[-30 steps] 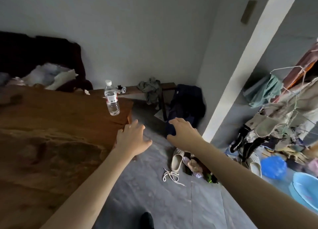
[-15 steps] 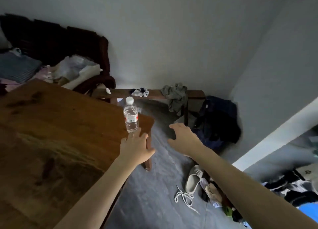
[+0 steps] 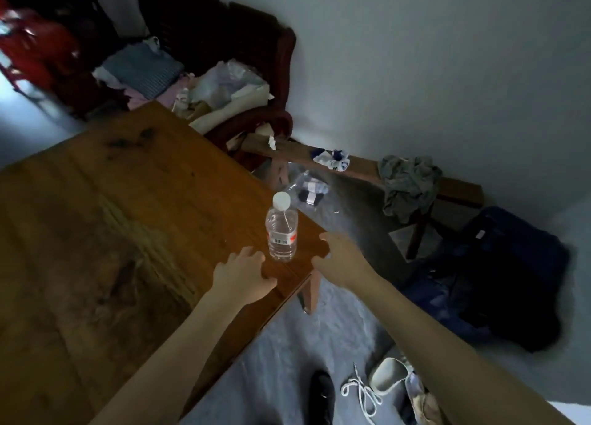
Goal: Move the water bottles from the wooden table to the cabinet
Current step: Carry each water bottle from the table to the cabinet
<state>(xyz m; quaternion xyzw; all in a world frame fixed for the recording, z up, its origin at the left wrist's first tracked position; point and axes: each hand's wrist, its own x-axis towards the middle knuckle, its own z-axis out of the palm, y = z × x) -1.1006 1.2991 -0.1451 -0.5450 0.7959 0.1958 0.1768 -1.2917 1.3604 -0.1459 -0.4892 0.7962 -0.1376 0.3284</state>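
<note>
A: What is filling the scene?
B: The wooden counter (image 3: pixel 112 232) is taking up the left half, and a dark chair (image 3: pixel 249 73) heaped with clothes is sitting at its 12 o'clock.
A: And at 2 o'clock?
B: A low bench (image 3: pixel 361 165) is carrying a grey rag (image 3: pixel 407 184); a dark bag (image 3: pixel 499 277) is lying at 3 o'clock.
A: The water bottle (image 3: pixel 281 229)?
B: It is standing upright at the counter's corner.
A: The hands?
B: The left hand (image 3: pixel 240 274) and right hand (image 3: pixel 342 258) are flanking it, fingers loosely spread, gripping nothing.
</note>
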